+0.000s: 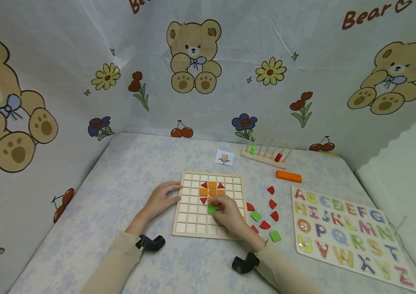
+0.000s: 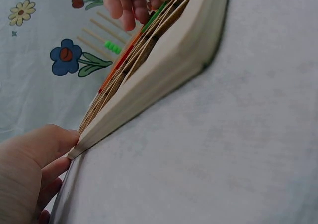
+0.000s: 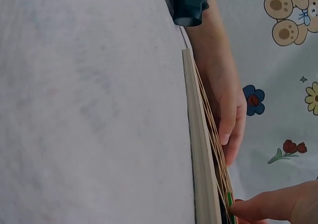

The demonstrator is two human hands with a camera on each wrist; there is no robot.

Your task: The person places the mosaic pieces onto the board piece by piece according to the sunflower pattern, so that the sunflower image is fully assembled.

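Observation:
A wooden grid board (image 1: 190, 228) lies on the table, with orange squares (image 1: 212, 185), an orange circle (image 1: 212, 192) and red triangles (image 1: 203, 201) in its cells. My left hand (image 1: 159, 201) touches the board's left edge, thumb and fingers extended; its thumb (image 2: 54, 142) shows at the corner in the left wrist view. Over the board's middle, my right hand (image 1: 228, 214) has curled fingers at a green square tile (image 1: 211, 209), which they partly cover. The right thumb (image 3: 263, 206) touches the tile in the right wrist view.
Loose red quarter-circles (image 1: 265, 225) and green squares (image 1: 275, 236) lie right of the board. Farther right is an alphabet board (image 1: 305, 241). Behind stand a pattern card (image 1: 224, 157), a peg rack (image 1: 263, 158) with green and red beads, and an orange bar (image 1: 289, 176).

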